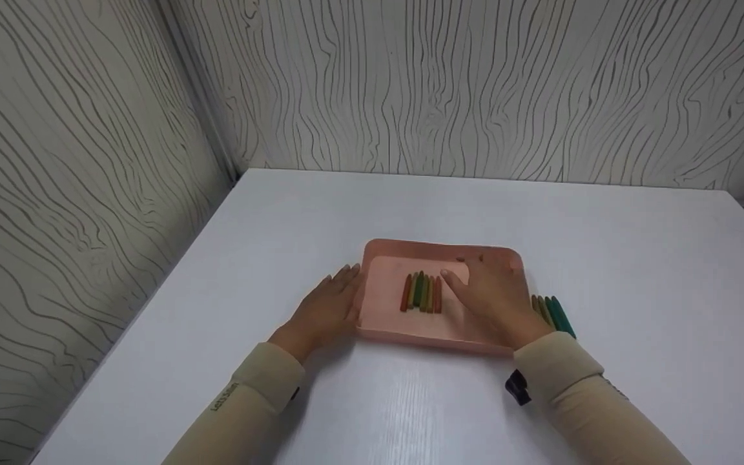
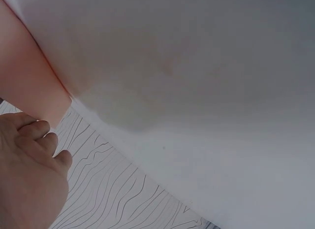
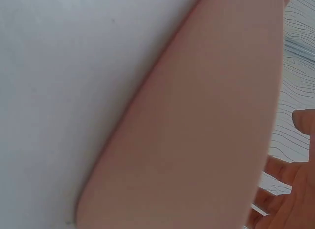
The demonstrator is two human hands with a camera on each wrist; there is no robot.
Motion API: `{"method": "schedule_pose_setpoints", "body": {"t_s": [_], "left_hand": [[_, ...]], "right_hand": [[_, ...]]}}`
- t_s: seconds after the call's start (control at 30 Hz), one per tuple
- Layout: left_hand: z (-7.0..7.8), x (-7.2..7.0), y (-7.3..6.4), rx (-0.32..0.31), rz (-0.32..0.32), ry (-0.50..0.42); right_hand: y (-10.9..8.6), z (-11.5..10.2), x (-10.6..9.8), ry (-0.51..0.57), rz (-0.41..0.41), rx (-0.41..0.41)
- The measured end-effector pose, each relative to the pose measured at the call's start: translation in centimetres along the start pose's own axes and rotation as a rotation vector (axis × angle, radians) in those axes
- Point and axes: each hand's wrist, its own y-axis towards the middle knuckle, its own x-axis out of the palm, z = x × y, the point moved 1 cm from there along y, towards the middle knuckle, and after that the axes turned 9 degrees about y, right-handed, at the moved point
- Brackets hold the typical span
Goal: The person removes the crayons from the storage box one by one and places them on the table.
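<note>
Pink tray [image 1: 382,248] w/ crayons [image 1: 421,292], left hand [image 1: 327,307] flat at edge, right hand [image 1: 491,294] relaxed over tray, more crayons [image 1: 556,313] beside

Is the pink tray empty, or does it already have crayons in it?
Not empty. The pink tray holds a row of crayons lying side by side on its floor, next to the right hand. More crayons lie outside, on the table.

We count one pink tray [image 1: 440,248], five crayons in it [image 1: 421,292], three crayons outside [image 1: 553,313]
</note>
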Motion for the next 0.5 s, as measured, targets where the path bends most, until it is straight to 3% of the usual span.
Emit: {"method": "schedule_pose_setpoints", "body": {"t_s": [0.3, 0.5], "left_hand": [[-0.1, 0.1, 0.0, 0.014, -0.01, -0.004], [-0.1, 0.0, -0.1, 0.026, 0.004, 0.001]], "right_hand": [[-0.5, -0.1, 1.2, 0.068, -0.079, 0.032], [0.0, -0.4, 2.1, 0.056, -0.11, 0.052]]}}
